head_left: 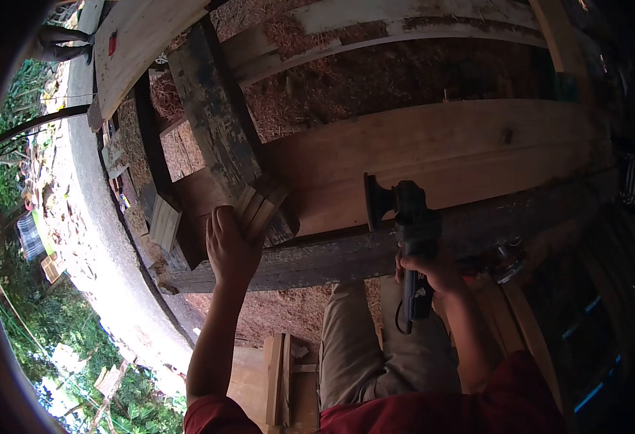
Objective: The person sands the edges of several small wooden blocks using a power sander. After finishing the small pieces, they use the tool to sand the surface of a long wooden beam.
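In my right hand point(433, 273) is a black angle grinder point(417, 224), its fingers wrapped round the body. The grinder's round disc point(375, 202) faces left, just above a long pale plank point(404, 166), and a cord loops from its lower end. My left hand point(232, 246) grips the edge of a small wooden block point(258, 206), its fingers bent over the near side. That block sits on the end of a dark, weathered beam point(216, 108). Another light block point(164, 223) lies to the left on a second dark beam.
A long dark timber point(317, 260) runs across in front of my legs. Wood shavings point(375, 79) cover the ground beyond the plank. A pale board point(140, 43) lies at upper left, near another person's legs point(60, 45). Wood strips point(277, 376) stand by my left leg.
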Tool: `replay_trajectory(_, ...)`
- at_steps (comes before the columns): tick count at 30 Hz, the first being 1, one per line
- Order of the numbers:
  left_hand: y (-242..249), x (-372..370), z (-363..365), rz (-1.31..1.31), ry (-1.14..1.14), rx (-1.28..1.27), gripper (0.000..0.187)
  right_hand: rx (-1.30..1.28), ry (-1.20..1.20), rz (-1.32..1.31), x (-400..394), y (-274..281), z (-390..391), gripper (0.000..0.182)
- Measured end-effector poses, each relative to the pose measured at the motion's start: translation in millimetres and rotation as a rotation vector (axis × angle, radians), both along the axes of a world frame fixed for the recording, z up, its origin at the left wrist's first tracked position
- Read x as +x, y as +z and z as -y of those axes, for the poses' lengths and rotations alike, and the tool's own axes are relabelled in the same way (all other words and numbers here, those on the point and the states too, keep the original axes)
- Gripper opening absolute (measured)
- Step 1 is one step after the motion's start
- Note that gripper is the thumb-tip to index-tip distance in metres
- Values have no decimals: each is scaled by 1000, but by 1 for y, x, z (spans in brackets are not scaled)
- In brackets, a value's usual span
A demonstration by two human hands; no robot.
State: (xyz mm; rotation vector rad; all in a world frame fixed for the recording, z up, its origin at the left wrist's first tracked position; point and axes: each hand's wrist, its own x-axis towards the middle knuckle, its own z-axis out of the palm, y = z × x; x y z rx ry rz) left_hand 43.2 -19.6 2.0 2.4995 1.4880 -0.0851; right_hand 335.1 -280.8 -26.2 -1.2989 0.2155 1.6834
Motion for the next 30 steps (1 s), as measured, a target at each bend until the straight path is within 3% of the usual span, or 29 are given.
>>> replay_trajectory(11, -11, 0, 7, -24, -63, 122, 66, 20, 355, -202, 29, -22, -75, 38)
replay_trajectory(18, -16, 0, 9, -6, -23, 175, 69, 97, 586, -129, 27, -51, -118, 32)
replay_trajectory(23, -13, 7, 9, -22, 3, 190, 58, 88, 705, -99, 30, -50, -137, 32)
replay_trajectory(30, -16, 4, 10, 2, 58, 141, 60, 80, 743, -110, 33, -41, -151, 35)
